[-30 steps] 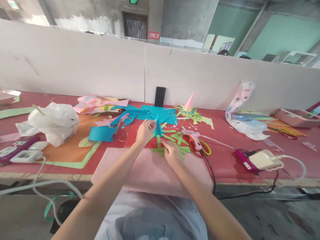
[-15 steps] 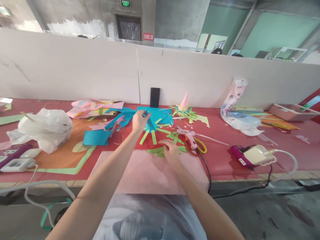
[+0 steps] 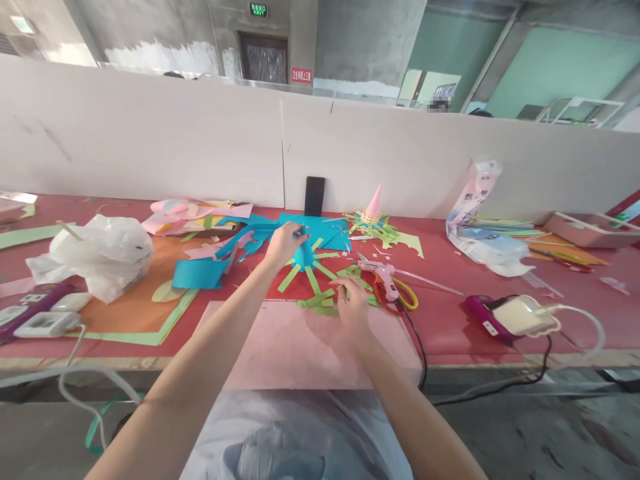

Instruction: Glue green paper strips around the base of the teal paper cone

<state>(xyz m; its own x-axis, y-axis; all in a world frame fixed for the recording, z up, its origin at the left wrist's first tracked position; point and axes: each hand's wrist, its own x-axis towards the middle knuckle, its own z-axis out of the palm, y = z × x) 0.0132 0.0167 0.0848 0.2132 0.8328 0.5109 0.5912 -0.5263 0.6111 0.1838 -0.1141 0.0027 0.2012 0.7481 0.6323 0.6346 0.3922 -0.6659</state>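
Observation:
My left hand (image 3: pixel 287 244) is closed around the tip of a blue paper cone (image 3: pixel 304 259), which has green strips fanning out from its base. Lower right of the cone, my right hand (image 3: pixel 351 300) has its fingertips at a pile of loose green strips (image 3: pixel 320 303); whether it pinches a strip cannot be made out. A pink glue gun (image 3: pixel 386 277) lies to the right, by scissors with a red and yellow handle (image 3: pixel 409 298). Behind them stands a pink cone (image 3: pixel 373 205) with green strips round its base.
A black phone (image 3: pixel 315 196) leans on the white partition (image 3: pixel 200 140). Blue paper scraps (image 3: pixel 199 273) and a crumpled white plastic bag (image 3: pixel 103 253) are at the left. Two purple power strips (image 3: pixel 487 319) sit at either side. A pink board (image 3: pixel 310 347) lies in front.
The view has shifted slightly, moving the scene to the right. The blue cone's green strips have turned a little, and my right hand has drawn slightly away from the cone.

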